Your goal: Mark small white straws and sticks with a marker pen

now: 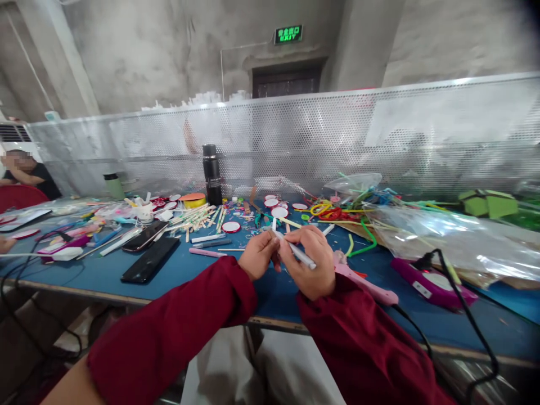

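Note:
My right hand (311,260) is closed around a light grey marker pen (304,258), held slanting with its rear end toward me. Close against it, my left hand (258,256) pinches with its fingertips at the pen's front end. A small white piece (274,224) sticks up there; whether it belongs to the pen I cannot tell. Both hands are above the table's near edge. Beside my right wrist lies a pink glue gun (371,287) with a black cord. Left of my hands lie a white pen (208,238), a grey pen (210,243) and a pink pen (206,252).
The blue table (177,289) carries two black phones (151,260), wooden sticks (198,218), round white discs (230,226), a black bottle (212,174) and purple power strips (434,284). Clear plastic bags (447,236) lie right. A perforated metal screen (295,140) stands behind. Another person (29,174) sits far left.

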A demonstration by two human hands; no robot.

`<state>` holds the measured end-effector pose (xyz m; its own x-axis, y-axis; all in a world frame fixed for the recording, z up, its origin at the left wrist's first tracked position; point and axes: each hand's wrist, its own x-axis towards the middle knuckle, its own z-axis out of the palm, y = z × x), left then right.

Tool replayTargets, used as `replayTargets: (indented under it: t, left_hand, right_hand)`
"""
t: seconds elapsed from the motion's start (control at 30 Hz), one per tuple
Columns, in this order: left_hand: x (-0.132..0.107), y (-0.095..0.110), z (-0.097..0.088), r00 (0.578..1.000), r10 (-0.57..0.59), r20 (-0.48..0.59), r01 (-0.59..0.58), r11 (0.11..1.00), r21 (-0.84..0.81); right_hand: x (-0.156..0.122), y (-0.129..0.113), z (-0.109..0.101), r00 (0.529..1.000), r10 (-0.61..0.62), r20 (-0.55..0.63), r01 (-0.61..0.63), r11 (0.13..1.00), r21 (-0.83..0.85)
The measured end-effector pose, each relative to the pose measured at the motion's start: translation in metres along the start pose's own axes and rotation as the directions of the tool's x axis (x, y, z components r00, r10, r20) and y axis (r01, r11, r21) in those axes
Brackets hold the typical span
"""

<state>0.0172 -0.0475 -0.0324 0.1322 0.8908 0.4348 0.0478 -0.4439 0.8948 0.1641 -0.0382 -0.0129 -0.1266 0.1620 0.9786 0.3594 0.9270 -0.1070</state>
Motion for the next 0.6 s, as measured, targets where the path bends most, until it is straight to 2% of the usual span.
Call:
replayTargets:
  t: [0.27,0.6]
  left_hand:
    - [0.0011,-0.001,0.0003,1.0,-0.006,-0.016,0.006,1.0,-0.011]
    - [0.0054,-0.008,0.0003,0.998,-0.053,0.038,0.057,0.994,-0.096]
  right_hand:
    - [-0.0002,-0.0005,-0.0009,0.994,0.104,0.029,-0.103,0.993,-0.058]
    - [0.0005,0.0014,-0.0009,0.995,0.09,0.039,-0.089,0.995,-0.042]
